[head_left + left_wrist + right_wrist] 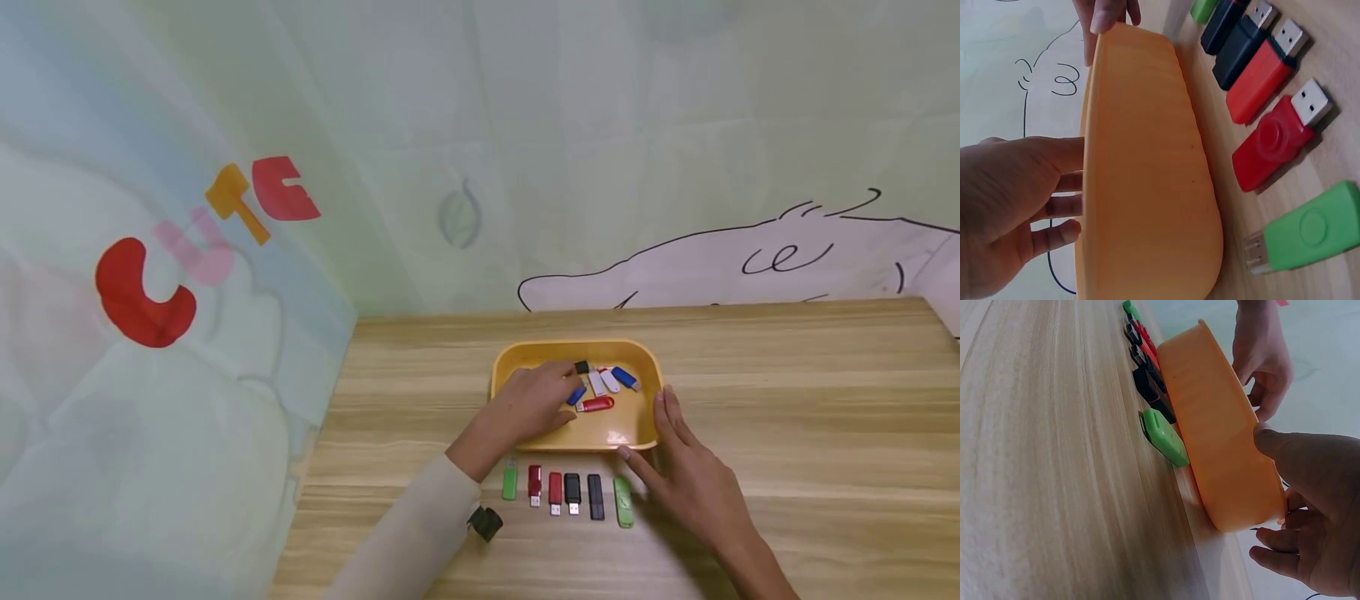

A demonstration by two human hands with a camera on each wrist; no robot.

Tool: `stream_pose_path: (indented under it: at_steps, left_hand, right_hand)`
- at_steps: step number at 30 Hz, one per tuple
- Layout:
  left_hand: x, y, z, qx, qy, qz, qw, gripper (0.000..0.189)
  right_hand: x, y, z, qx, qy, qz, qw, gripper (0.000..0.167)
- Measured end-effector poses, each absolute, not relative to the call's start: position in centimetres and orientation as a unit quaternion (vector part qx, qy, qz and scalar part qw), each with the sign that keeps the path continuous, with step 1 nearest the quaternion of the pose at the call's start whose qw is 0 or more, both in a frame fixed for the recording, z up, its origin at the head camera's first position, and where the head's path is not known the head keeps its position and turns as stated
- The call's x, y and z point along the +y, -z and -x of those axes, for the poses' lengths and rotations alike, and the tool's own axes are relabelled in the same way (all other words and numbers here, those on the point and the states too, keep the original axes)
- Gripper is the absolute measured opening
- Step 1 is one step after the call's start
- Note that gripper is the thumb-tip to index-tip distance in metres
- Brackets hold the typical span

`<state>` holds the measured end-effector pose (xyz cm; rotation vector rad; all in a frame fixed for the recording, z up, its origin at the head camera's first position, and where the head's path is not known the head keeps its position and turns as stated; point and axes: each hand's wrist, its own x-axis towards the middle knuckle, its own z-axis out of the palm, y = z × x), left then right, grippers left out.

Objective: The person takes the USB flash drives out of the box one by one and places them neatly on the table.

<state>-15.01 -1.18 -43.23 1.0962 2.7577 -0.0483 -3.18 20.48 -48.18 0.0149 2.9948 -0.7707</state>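
Observation:
A yellow plastic tray [585, 442] stands on the table with several USB flash drives inside. Over its left part reaches my left hand [531, 402], fingers bent loosely down beside a blue USB flash drive [576, 395]; the tray wall hides its fingertips in the left wrist view. Close by in the tray lie a red USB flash drive [597, 404], a white one [597, 383] and another blue one [624, 378]. At the tray's front right corner, my right hand [693, 475] holds the rim, thumb on the front edge and fingers along the right side.
In front of the tray runs a row of USB flash drives: a green one [510, 482], two red ones, two black ones and another green one [623, 502]. A printed curtain [465, 125] hangs behind the wooden table [810, 375] and along its left.

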Motion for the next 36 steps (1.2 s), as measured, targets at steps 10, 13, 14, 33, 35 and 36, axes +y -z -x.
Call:
stream_pose_path:
  at_steps: [10, 13, 14, 33, 35, 36]
  left_hand:
    - [-0.8, 44.3, 16.6, 0.925, 0.017, -0.365, 0.101, 0.046]
    - [-0.7, 44.7, 17.0, 0.925, 0.015, -0.361, 0.119, 0.048]
    - [-0.7, 44.8, 17.1, 0.925, 0.014, -0.359, 0.125, 0.049]
    - [0.0, 45.1, 18.3, 0.923, 0.008, -0.351, 0.159, 0.052]
    - [0.0, 45.1, 18.4, 0.922, 0.007, -0.353, 0.159, 0.051]
    - [0.1, 45.1, 18.4, 0.922, 0.008, -0.354, 0.159, 0.051]
  right_hand:
    - [20.5, 48.2, 3.2, 0.967, 0.254, -0.001, 0.016, 0.101]
    - [20.5, 48.3, 3.1, 0.967, 0.253, -0.002, 0.019, 0.102]
    - [20.5, 48.3, 3.1, 0.968, 0.252, -0.002, 0.019, 0.102]
    - [20.5, 48.2, 3.1, 0.968, 0.253, 0.001, 0.009, 0.100]
    - [20.5, 48.2, 3.1, 0.968, 0.252, 0.000, 0.011, 0.101]
    - [20.5, 48.2, 3.1, 0.968, 0.252, -0.001, 0.013, 0.101]
